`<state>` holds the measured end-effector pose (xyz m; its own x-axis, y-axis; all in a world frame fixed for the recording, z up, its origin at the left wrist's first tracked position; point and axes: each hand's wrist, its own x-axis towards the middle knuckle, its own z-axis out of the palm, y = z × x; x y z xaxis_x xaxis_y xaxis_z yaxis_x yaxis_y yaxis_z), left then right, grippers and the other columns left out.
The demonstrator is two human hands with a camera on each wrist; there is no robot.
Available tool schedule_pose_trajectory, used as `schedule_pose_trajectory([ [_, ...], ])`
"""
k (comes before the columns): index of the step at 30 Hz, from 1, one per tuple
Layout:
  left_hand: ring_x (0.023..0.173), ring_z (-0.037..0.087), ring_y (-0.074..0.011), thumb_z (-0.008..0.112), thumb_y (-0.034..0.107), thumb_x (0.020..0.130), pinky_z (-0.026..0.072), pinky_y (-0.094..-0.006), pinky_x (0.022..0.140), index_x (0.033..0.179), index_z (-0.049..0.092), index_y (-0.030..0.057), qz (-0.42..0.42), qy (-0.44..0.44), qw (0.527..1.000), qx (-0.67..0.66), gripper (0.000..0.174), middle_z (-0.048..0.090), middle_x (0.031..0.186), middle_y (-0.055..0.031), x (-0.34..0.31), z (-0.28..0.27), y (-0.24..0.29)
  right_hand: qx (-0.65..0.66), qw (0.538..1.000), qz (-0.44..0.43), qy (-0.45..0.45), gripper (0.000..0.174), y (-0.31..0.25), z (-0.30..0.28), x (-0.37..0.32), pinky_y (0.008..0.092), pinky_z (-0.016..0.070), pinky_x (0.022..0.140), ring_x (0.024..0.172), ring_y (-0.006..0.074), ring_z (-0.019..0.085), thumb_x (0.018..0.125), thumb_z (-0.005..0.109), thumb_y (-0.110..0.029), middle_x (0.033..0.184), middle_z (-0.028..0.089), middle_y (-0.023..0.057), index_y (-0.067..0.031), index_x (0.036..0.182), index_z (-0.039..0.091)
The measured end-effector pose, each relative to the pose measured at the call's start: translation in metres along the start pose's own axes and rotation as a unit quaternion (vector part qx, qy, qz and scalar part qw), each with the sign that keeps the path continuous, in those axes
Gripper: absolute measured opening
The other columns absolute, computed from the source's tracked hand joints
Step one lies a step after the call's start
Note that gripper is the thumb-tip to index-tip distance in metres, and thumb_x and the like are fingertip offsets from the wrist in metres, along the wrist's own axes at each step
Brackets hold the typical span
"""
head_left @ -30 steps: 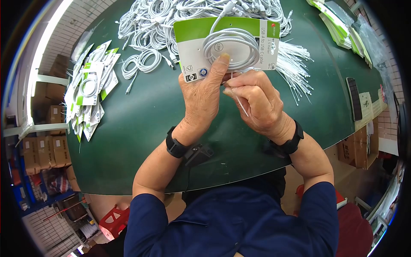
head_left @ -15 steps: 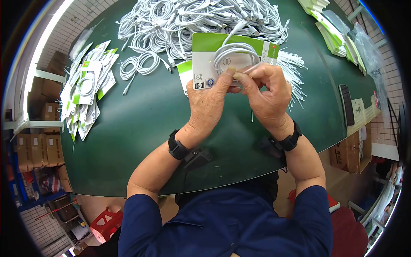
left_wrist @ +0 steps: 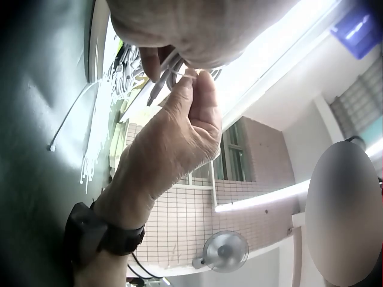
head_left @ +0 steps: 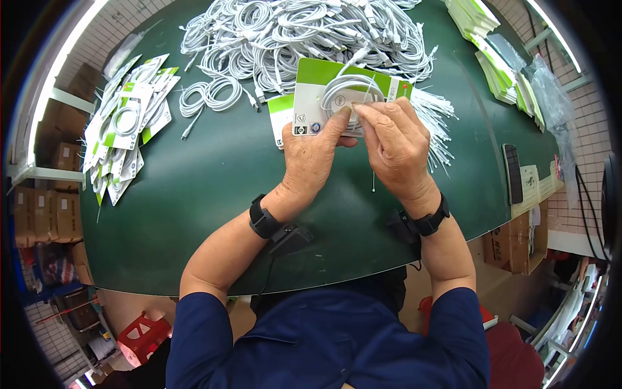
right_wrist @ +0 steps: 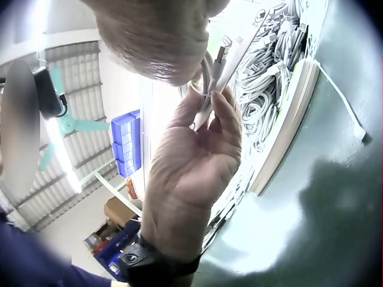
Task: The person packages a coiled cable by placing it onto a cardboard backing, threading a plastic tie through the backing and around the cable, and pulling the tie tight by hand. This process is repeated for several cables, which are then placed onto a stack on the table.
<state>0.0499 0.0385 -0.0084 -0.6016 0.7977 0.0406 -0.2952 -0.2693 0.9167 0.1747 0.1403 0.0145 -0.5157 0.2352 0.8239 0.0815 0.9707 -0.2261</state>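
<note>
My left hand [head_left: 310, 155] holds a green-and-white packaging card [head_left: 308, 107] with its thumb on the front. A white USB cable [head_left: 330, 84] lies coiled against the card, its plug standing up over the top edge. My right hand [head_left: 403, 146] pinches a thin white cable tie [head_left: 373, 180] between thumb and forefinger, right beside the left thumb. The tie's headed end hangs below the card. In the left wrist view the right fingertips [left_wrist: 203, 84] meet at the tie. In the right wrist view the left hand [right_wrist: 197, 161] has its fingertips at the cable.
A large heap of white cables [head_left: 278, 39] fills the table's far side. Loose cable ties [head_left: 434, 129] lie to the right, carded cables [head_left: 126, 123] on the left. Another card [head_left: 278, 110] sits behind the held one. Card stacks [head_left: 499, 78] and a phone [head_left: 512, 174] are at far right.
The card has come lower and nearer, uncovering another card behind it. My right hand has moved from the card's lower edge up to its front, with the tie now hanging straight down.
</note>
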Motion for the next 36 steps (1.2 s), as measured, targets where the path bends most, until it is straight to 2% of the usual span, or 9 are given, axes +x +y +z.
schedule_pose_trajectory([
  [6,0.072,0.076,-0.0146,0.073,0.022,0.102,0.0577,-0.0254,0.065,0.117,0.071,-0.0015,0.009,-0.027,0.999,0.022,0.028,0.078,0.101,-0.0073,-0.001,-0.002,-0.004,-0.008,0.998,-0.063,0.007,0.040,0.009,0.000,-0.005,0.0365,0.0551,0.064,0.079,0.0243,0.063,0.072,0.080,0.004,0.095,0.071,0.0052,-0.0060,0.111,0.077],
  [9,0.073,0.076,-0.0150,0.072,0.022,0.102,0.0572,-0.0252,0.065,0.120,0.071,-0.0008,0.015,-0.038,0.999,0.011,0.029,0.078,0.102,-0.0073,-0.001,-0.002,-0.001,0.028,0.998,-0.054,-0.002,0.044,0.006,-0.006,-0.004,0.0349,0.0560,0.065,0.080,0.0226,0.063,0.069,0.081,0.001,0.097,0.069,0.0043,-0.0073,0.112,0.077],
  [11,0.074,0.076,-0.0153,0.071,0.021,0.102,0.0575,-0.0251,0.065,0.121,0.071,-0.0007,0.103,-0.039,0.988,0.107,0.028,0.078,0.103,-0.0071,0.002,-0.010,-0.016,0.013,0.995,-0.095,-0.006,0.045,0.005,-0.014,0.000,0.0339,0.0569,0.066,0.082,0.0223,0.065,0.068,0.082,0.000,0.099,0.070,0.0048,-0.0078,0.113,0.078],
  [13,0.075,0.076,-0.0151,0.072,0.019,0.102,0.0580,-0.0252,0.066,0.120,0.072,-0.0009,0.144,-0.046,0.979,0.140,0.027,0.078,0.103,-0.0069,0.003,-0.009,-0.011,0.008,0.993,-0.120,-0.004,0.045,0.004,-0.016,0.002,0.0333,0.0573,0.066,0.084,0.0222,0.066,0.068,0.083,-0.001,0.101,0.070,0.0054,-0.0082,0.113,0.078],
  [16,0.076,0.075,-0.0139,0.073,0.016,0.101,0.0591,-0.0260,0.067,0.117,0.071,-0.0017,0.109,-0.051,0.990,0.070,0.025,0.078,0.100,-0.0067,-0.001,-0.004,0.007,0.018,0.992,-0.123,0.009,0.044,0.001,-0.016,-0.001,0.0335,0.0571,0.068,0.086,0.0228,0.069,0.069,0.083,-0.002,0.104,0.072,0.0064,-0.0083,0.112,0.078],
  [18,0.076,0.074,-0.0130,0.075,0.015,0.100,0.0597,-0.0271,0.068,0.115,0.071,-0.0020,0.052,-0.028,0.998,-0.008,0.023,0.078,0.097,-0.0068,-0.003,0.004,0.017,0.027,0.992,-0.120,0.013,0.043,-0.002,-0.016,-0.003,0.0341,0.0565,0.068,0.087,0.0234,0.070,0.070,0.083,-0.002,0.106,0.074,0.0072,-0.0084,0.112,0.078],
  [21,0.075,0.073,-0.0123,0.076,0.013,0.098,0.0598,-0.0272,0.067,0.112,0.071,-0.0025,0.055,-0.015,0.998,-0.037,0.022,0.077,0.094,-0.0072,-0.002,0.006,0.019,0.031,0.992,-0.125,0.017,0.040,-0.003,-0.018,-0.002,0.0347,0.0555,0.068,0.085,0.0237,0.071,0.072,0.083,0.000,0.106,0.076,0.0081,-0.0086,0.111,0.078],
  [27,0.074,0.073,-0.0130,0.076,0.014,0.098,0.0595,-0.0266,0.067,0.112,0.071,-0.0023,0.049,-0.016,0.998,-0.026,0.023,0.077,0.093,-0.0071,-0.001,0.005,0.020,0.046,0.992,-0.112,0.045,0.036,-0.004,-0.013,-0.003,0.0339,0.0544,0.067,0.081,0.0229,0.070,0.073,0.084,0.002,0.103,0.077,0.0078,-0.0091,0.106,0.077],
  [36,0.073,0.074,-0.0132,0.077,0.015,0.098,0.0597,-0.0266,0.067,0.113,0.071,-0.0021,0.047,-0.015,0.999,-0.016,0.024,0.077,0.094,-0.0072,-0.001,0.005,0.020,0.065,0.991,-0.096,0.061,0.041,-0.001,-0.009,-0.004,0.0331,0.0540,0.064,0.079,0.0232,0.069,0.070,0.084,0.007,0.100,0.077,0.0076,-0.0095,0.107,0.076],
])
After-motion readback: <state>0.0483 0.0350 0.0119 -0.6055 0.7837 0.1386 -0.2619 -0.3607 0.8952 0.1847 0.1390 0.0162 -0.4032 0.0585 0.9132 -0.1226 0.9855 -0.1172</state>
